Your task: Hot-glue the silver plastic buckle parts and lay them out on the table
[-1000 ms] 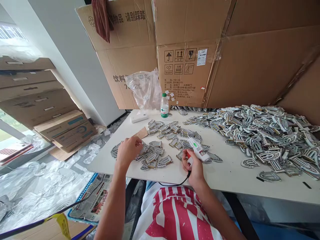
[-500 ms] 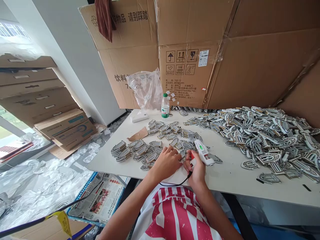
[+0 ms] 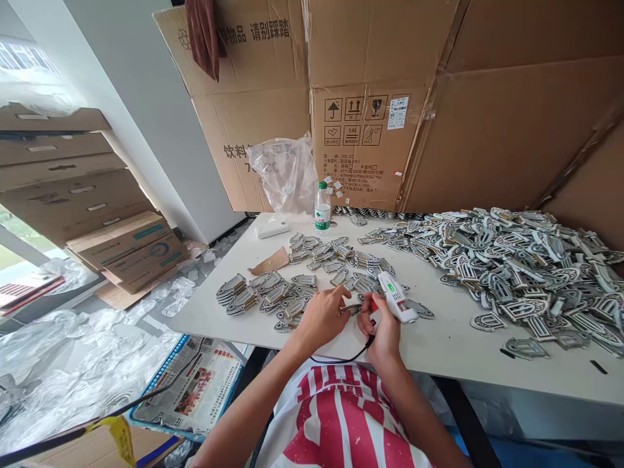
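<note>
My left hand is closed on a small grey metal piece near the table's front edge. Beside it, my right hand grips a white handheld tool with a small green display and a black cable. The fingers of both hands come close together at the metal piece. Another arch-shaped piece lies just right of the tool. Left of my hands are grouped metal pieces, and more lie beyond them.
A large heap of metal pieces covers the right of the white table. Behind stand a green-capped bottle, a plastic bag and tall cardboard. A newspaper-lined tray sits lower left.
My left hand has shifted slightly, and a metal piece now shows between its fingers and my right hand. The right hand and tool have hardly moved.
</note>
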A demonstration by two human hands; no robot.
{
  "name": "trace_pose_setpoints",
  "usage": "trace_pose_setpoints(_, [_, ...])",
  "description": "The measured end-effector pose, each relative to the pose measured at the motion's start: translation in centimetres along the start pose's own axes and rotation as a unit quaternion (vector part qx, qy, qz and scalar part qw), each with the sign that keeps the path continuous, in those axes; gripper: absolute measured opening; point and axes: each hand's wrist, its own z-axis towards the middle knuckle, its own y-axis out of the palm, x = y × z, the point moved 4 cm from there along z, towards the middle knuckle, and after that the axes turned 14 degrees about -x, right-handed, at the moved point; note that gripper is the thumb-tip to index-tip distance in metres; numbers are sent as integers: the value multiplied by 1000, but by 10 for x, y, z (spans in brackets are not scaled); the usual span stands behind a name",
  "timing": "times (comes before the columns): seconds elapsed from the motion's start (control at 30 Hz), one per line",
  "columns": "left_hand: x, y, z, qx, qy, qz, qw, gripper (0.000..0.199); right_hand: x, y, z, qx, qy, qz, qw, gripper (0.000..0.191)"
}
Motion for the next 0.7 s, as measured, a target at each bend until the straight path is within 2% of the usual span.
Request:
trace_pose_setpoints(0.07, [-3,-6,0,24,-1,-45,999,22,1,-1,0,-3,2,-2,1000,33])
trace_pose_setpoints(0.17, [-14,-22,0,102,-13,-119,988,14,3,1,-1,-22,4,-22,1000,37])
trace_pose_setpoints(0.27, [-30,-37,-2,162,-33,-212,963,23,4,4,-2,-60,7,-64,996,41])
trace_pose_setpoints(0.4, [-48,-51,-4,203,-29,-282,937,31,8,11,-5,-119,21,-133,984,47])
trace_pose_setpoints(0.53, [-53,-58,-6,213,-27,-308,927,33,12,16,-8,-151,32,-169,973,54])
trace_pose_setpoints(0.7, [-44,-56,-8,190,-24,-341,920,36,17,15,-8,-179,48,-196,963,56])
